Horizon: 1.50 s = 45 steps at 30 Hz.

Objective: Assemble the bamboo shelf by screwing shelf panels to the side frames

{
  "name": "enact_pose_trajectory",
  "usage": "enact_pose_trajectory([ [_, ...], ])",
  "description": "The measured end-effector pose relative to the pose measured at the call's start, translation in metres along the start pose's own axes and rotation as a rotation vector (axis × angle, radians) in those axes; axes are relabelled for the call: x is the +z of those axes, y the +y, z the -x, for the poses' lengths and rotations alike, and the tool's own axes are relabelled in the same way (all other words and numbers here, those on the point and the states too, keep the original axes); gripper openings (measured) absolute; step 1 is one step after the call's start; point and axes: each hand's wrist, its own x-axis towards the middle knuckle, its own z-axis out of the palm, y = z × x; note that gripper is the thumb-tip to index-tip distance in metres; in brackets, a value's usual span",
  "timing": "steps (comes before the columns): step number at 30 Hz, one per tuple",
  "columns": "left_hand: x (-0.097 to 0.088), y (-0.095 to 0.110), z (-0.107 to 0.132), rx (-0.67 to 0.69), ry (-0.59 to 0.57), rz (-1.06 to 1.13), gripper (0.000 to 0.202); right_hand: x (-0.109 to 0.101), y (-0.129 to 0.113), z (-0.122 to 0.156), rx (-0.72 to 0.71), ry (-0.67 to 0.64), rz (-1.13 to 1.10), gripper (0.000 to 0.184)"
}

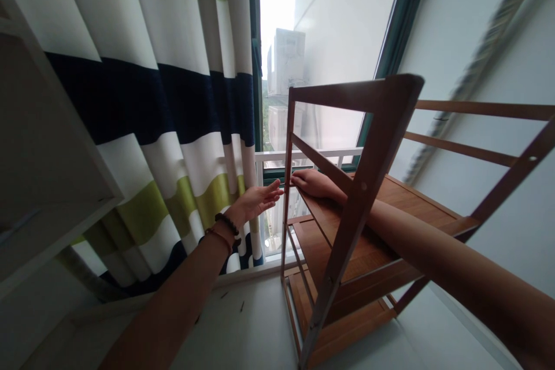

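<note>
A brown wooden shelf rack (364, 185) stands in front of me, with slatted side frames and several shelf boards. My right hand (314, 183) reaches through its side frame and lies over the upper board (359, 243). Its fingers are bent together against the inner side of the rack's far left post (287, 208); whatever they grip is hidden. My left hand (256, 201), with dark beads on the wrist, is held on the outer side of that post. Its fingers are stretched out and apart, the tips close to the wood, and nothing is in them.
A striped curtain (173, 104) hangs at the left, beside a window with a dark green frame (390, 17) and a white railing (277, 156). White furniture (104, 176) juts in at far left. Small dark pieces (241, 306) lie on the pale floor (243, 335).
</note>
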Motion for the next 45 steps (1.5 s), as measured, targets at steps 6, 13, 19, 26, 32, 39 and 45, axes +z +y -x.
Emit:
enact_pose_trajectory([
  [6,0.000,0.005,0.002,-0.091,-0.096,0.102,0.021,0.002,0.002,-0.002,0.049,-0.032,0.016,0.027],
  [13,0.006,0.011,0.005,-0.024,-0.057,0.121,0.019,0.007,0.005,-0.008,0.074,-0.015,0.056,0.028],
  [19,0.007,0.011,0.002,0.025,-0.041,0.144,0.013,0.004,0.004,-0.002,0.062,-0.006,0.046,0.031],
  [26,0.003,0.012,-0.003,0.079,-0.069,0.053,0.006,0.001,-0.001,0.003,0.083,-0.016,0.019,0.033],
  [32,-0.002,0.006,0.000,0.128,-0.006,-0.110,0.031,0.000,-0.004,0.005,0.095,-0.023,-0.003,0.034],
  [39,-0.001,-0.013,-0.005,0.615,0.188,-0.498,0.036,-0.001,-0.004,0.003,0.106,-0.038,0.019,0.033],
  [45,-0.001,-0.026,-0.016,0.838,0.212,-0.514,0.031,0.001,-0.001,0.002,0.084,-0.028,-0.012,0.032],
])
